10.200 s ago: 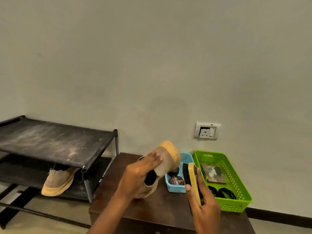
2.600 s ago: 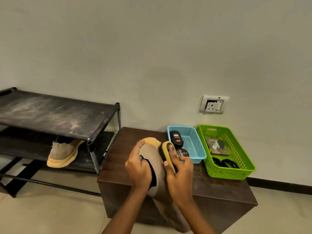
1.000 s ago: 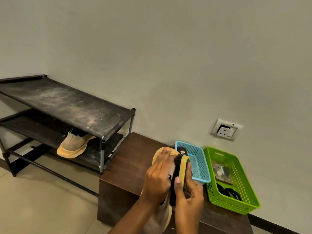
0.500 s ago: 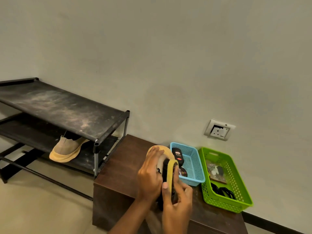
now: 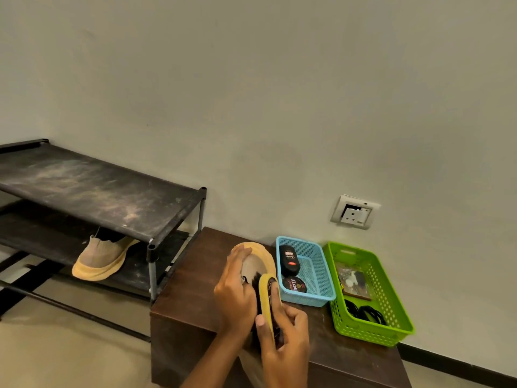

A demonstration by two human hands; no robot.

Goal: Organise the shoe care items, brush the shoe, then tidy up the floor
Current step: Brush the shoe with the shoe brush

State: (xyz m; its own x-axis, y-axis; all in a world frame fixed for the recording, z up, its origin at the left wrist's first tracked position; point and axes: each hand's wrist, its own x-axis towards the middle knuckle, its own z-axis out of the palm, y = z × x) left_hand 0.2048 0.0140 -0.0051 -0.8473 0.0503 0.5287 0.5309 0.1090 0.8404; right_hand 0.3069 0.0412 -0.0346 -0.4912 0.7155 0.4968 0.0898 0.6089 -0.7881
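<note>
A second shoe (image 5: 100, 259) lies on the rack (image 5: 98, 191) at left. Over the table (image 5: 195, 289), the left hand (image 5: 235, 292) clasps the shoe (image 5: 258, 261). The right hand (image 5: 282, 340) grips the brush (image 5: 264, 289), bristles against the shoe. A blue basket (image 5: 307, 299) and a green basket (image 5: 363, 334) sit to the right.

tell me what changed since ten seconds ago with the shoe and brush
The right hand brought the brush from beside the shoe onto its upper, bristles now against it; the left hand lowered the shoe. Both hands kept their grips. The blue basket, green basket and second shoe on the rack stayed put.
</note>
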